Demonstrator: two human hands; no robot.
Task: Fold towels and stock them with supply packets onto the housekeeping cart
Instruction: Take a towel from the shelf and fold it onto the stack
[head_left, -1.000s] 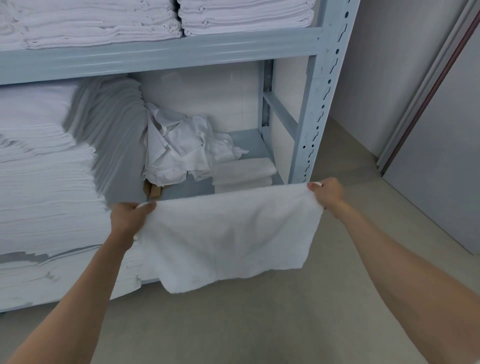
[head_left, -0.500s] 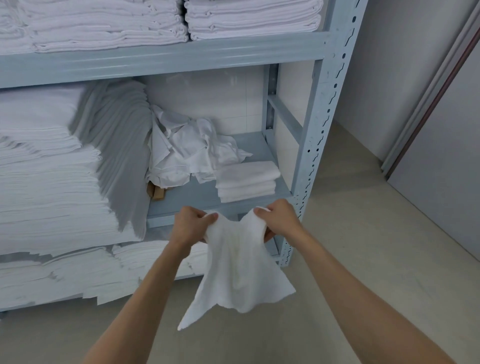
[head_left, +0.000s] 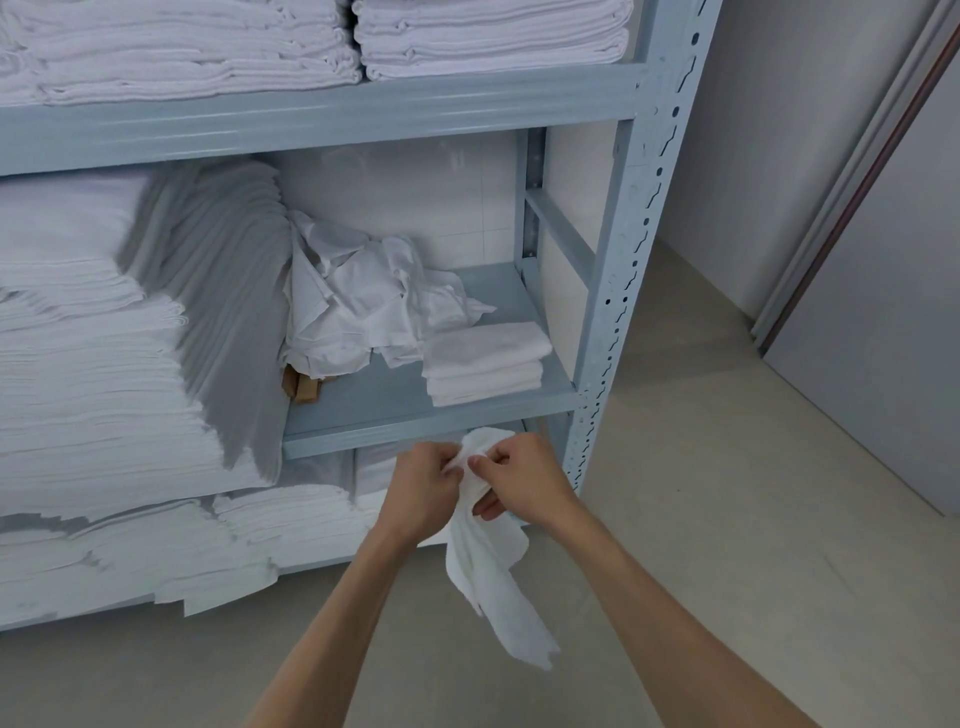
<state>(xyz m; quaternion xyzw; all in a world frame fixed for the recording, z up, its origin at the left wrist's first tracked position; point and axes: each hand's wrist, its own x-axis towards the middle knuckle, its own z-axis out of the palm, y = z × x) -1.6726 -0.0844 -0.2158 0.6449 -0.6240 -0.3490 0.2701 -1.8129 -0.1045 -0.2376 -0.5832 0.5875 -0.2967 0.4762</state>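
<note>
Hands meet in front of the shelf edge: the left hand (head_left: 423, 493) and right hand (head_left: 519, 486) are both closed, pinching the top corners of a small white towel (head_left: 485, 566) together between fingers and thumbs. The towel hangs doubled below them over the floor (head_left: 727, 519), its lower end twisted and uneven. Just beyond, a short stack of folded towels (head_left: 485, 364) sits on the grey metal shelf (head_left: 395, 410), beside a crumpled heap of linen (head_left: 363, 301). Likely risk: with the hanging edges misaligned, the fold sets crooked, or one corner slips from the pinch and the cloth drops to the floor.
</note>
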